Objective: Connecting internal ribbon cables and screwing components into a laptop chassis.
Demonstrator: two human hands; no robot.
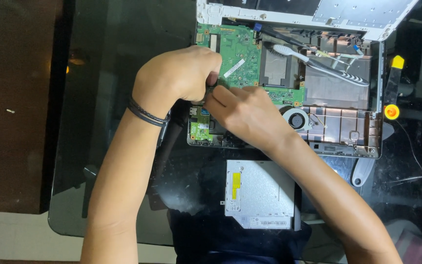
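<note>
My left hand (179,78) and right hand (245,112) close together, fingertips pinching a small dark part I cannot identify, just over the green circuit board (238,49) lying beyond my knuckles.

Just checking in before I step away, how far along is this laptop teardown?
Done: the laptop is opened, its green board and fan exposed, and the silver optical drive lies out on the glass table. In hand: left hand and right hand pinch something small at the board's edge. Left: board and fan remain in the case.
</note>
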